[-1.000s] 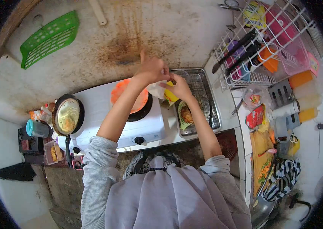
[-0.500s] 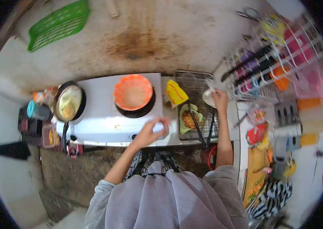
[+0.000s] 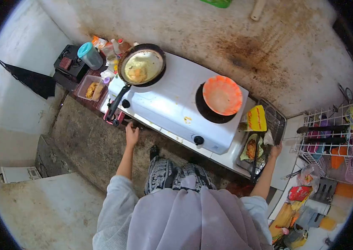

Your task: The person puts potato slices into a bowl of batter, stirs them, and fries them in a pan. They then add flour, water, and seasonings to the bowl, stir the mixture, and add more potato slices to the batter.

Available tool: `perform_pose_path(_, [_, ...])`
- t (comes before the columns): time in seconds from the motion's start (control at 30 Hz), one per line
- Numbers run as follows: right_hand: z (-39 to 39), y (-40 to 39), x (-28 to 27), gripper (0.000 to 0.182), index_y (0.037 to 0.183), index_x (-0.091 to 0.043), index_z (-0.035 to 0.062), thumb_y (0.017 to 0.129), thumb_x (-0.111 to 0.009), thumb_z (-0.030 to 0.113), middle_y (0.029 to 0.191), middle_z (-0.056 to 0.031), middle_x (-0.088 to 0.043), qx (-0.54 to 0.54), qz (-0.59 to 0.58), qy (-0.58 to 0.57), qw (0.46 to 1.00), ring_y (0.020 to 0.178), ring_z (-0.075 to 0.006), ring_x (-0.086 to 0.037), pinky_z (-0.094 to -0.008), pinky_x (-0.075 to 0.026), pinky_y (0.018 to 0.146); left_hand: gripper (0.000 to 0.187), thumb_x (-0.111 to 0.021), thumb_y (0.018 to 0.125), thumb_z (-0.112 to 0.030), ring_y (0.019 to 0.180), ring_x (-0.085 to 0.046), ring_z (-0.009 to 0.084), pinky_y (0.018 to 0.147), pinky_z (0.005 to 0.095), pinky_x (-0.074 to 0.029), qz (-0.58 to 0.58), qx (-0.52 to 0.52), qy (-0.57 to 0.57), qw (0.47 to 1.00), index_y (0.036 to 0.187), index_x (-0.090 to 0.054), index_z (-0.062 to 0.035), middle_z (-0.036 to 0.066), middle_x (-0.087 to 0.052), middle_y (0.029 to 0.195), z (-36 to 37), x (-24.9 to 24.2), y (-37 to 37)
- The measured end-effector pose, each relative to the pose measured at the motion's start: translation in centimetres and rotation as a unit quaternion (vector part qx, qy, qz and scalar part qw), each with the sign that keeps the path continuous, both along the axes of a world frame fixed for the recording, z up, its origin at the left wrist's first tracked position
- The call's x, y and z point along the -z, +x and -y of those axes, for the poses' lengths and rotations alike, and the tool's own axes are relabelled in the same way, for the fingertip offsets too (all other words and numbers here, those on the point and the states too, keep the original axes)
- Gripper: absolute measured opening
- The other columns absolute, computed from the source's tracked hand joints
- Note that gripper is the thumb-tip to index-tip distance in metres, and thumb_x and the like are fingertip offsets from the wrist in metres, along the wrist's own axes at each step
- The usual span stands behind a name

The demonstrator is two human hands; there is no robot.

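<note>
**Both arms spread wide**

We see the left arm stretched forward and out to the left, sleeve pushed up to the elbow, forearm bare. The left hand (image 3: 131, 135) is raised with the fingers loosely curled, holding nothing we can make out. The right arm reaches out to the right, sleeve also at the elbow. The right hand (image 3: 275, 151) is small and partly turned away; its grip is unclear.
</note>
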State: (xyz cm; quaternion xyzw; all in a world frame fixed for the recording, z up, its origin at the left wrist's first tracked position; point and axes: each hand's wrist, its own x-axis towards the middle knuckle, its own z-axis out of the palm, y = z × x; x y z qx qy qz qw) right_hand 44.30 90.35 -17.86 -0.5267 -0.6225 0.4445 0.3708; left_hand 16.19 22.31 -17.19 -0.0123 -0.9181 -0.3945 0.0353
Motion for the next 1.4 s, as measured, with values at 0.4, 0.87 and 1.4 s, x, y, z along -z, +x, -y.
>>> perform_pose_path(0.4, [28.7, -7.4, -13.8, 0.033, 0.109, -0.043, 0.0092, 0.079, -0.054, 0.017, 0.09, -0.0034, -0.052, 0.057, -0.224, -0.032, 0.972, 0.081, -0.0122, -0.049, -0.0251, -0.039, 0.069, 0.035, -0.056, 0.075, -0.026, 0.078, -0.051, 0.0209, 0.073, 0.0312, -0.04, 0.067, -0.08, 0.163, 0.981, 0.094, -0.048, 0.0027, 0.014, -0.052, 0.086, 5.1, 5.6, -12.2])
perform_pose_path(0.87, [41.8, -14.2, -11.2, 0.035, 0.11, -0.04, 0.0105, 0.078, -0.052, 0.017, 0.09, -0.0016, -0.047, 0.007, -0.22, -0.211, 0.952, 0.081, -0.0124, -0.045, -0.0294, -0.034, 0.074, 0.038, -0.069, 0.061, -0.037, 0.05, -0.055, 0.022, 0.048, 0.0318, -0.04, -0.032, -0.089, 0.062, 0.994, 0.064, -0.06, 0.0, 0.012, -0.058, 0.057, 7.9, 12.9, -15.7])
perform_pose_path(1.4, [41.2, -16.2, -12.3, 0.033, 0.109, -0.041, 0.0091, 0.078, -0.05, 0.016, 0.088, -0.0016, -0.048, -0.025, -0.196, -0.208, 0.958, 0.078, -0.0112, -0.046, -0.0264, -0.035, 0.069, 0.048, -0.035, 0.085, -0.041, 0.068, -0.057, 0.0204, 0.056, 0.028, -0.047, 0.169, -0.044, 0.328, 0.929, 0.1, -0.049, 0.0019, 0.012, -0.057, 0.083, 11.6, 9.9, -15.0])
